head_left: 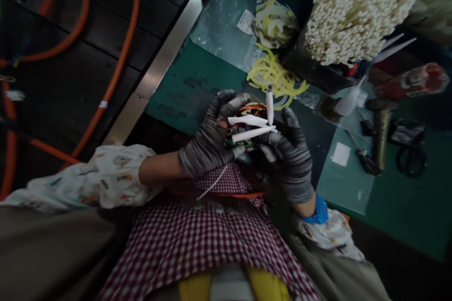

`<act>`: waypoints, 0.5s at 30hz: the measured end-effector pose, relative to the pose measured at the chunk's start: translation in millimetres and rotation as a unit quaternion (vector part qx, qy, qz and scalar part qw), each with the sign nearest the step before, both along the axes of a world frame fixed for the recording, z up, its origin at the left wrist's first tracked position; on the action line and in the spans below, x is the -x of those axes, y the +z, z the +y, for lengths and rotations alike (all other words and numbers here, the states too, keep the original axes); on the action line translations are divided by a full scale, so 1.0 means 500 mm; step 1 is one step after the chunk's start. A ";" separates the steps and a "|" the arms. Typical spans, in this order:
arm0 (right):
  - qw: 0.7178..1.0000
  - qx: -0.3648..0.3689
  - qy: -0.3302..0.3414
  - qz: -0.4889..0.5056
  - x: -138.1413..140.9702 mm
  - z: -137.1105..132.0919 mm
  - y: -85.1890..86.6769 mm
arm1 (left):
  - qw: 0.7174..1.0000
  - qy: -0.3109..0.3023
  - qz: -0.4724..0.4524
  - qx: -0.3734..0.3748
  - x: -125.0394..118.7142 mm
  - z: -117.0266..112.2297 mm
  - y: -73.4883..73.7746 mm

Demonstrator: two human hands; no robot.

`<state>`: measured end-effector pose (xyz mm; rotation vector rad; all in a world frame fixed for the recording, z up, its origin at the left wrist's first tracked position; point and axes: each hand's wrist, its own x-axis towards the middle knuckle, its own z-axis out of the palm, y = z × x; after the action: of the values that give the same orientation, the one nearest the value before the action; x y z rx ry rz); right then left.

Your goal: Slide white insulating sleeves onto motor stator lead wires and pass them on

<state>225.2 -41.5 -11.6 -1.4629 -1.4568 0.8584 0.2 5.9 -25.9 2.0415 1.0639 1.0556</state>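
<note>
Both hands wear grey knit gloves and meet over my lap at the table's edge. My left hand (212, 138) is closed around a small colourful patterned object (249, 113) with red, green and yellow markings. My right hand (287, 155) is closed on the same object from the other side. White paper sticks (252, 132) with pointed ends lie across it, and one white stick (270, 103) stands upright between the fingers. A thin white string (213, 183) hangs down from the hands over my checked apron.
On the green table (176, 84) lie yellow curled strips (271, 73), a clear plastic sheet (222, 19), a big bundle of white sticks (356, 9), black scissors (409, 157) and a red-labelled bottle (413, 80). Orange hoses (106, 84) run over the dark floor at left.
</note>
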 end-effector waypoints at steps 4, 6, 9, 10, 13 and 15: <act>0.989 -0.049 0.092 -0.107 -0.050 0.024 -0.006 | 1.000 -0.007 0.000 0.019 -0.017 -0.003 0.018; 0.977 -0.082 0.126 -0.150 -0.071 0.037 -0.015 | 1.000 -0.018 0.009 -0.001 -0.022 -0.004 0.022; 0.961 -0.131 0.159 -0.186 -0.088 0.050 -0.025 | 0.998 -0.032 0.042 -0.026 -0.024 0.001 0.026; 0.956 -0.146 0.164 -0.197 -0.091 0.052 -0.026 | 0.997 -0.035 0.054 -0.030 -0.023 0.004 0.027; 0.947 -0.167 0.170 -0.216 -0.095 0.052 -0.030 | 0.995 -0.039 0.088 -0.033 -0.022 0.010 0.033; 0.949 -0.133 0.197 -0.209 -0.097 0.047 -0.037 | 0.994 -0.041 0.098 -0.032 -0.022 0.010 0.039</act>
<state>273.7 -17.9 -30.0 -1.2107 -2.1437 0.5641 11.0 11.0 -6.6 2.2567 1.0434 0.8721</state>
